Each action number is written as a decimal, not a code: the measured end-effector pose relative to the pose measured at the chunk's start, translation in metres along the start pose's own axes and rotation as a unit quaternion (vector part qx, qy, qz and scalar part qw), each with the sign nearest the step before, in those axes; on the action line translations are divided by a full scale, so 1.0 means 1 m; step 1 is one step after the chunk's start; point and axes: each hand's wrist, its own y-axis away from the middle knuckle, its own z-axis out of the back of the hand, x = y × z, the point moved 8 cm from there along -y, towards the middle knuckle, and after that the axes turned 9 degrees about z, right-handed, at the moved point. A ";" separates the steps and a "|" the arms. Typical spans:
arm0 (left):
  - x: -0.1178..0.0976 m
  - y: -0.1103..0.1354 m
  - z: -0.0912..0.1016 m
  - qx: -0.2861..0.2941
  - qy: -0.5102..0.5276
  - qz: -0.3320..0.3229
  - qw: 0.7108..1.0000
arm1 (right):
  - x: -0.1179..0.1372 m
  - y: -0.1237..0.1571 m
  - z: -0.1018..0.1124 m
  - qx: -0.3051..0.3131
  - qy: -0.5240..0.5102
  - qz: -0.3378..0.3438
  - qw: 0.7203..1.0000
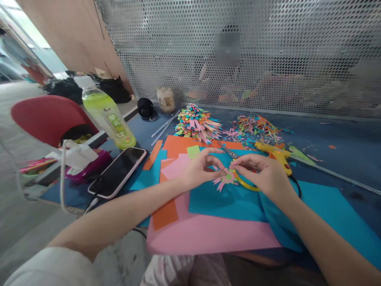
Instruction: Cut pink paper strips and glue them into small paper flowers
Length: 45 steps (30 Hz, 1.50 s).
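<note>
A small pink paper rosette with a green centre and ribbon-like tails hangs over the blue paper sheet. My left hand pinches the rosette's upper left edge between thumb and fingertips. Close by on the right, my right hand is closed, thumb against fingers, at the rosette's upper right edge; whether it grips the rosette or a tiny piece is too small to tell. Scissors with yellow handles lie under and between the hands, partly hidden, blades pointing away.
Behind the hands stand a pile of multicoloured paper rosettes and a heap of paper scraps. A yellow glue gun lies at right. Leftward are a phone, a drink bottle and a tissue pack. A perforated metal panel borders the back.
</note>
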 end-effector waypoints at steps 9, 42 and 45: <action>0.000 -0.001 0.001 -0.008 -0.002 0.001 1.000 | -0.002 0.001 0.000 0.005 -0.002 -0.010 1.000; 0.000 -0.001 0.005 -0.034 -0.008 0.010 0.999 | -0.005 0.002 -0.006 0.040 -0.018 -0.034 0.998; 0.001 -0.001 0.005 -0.032 -0.008 0.011 0.999 | -0.003 0.001 -0.006 0.042 -0.013 -0.030 0.999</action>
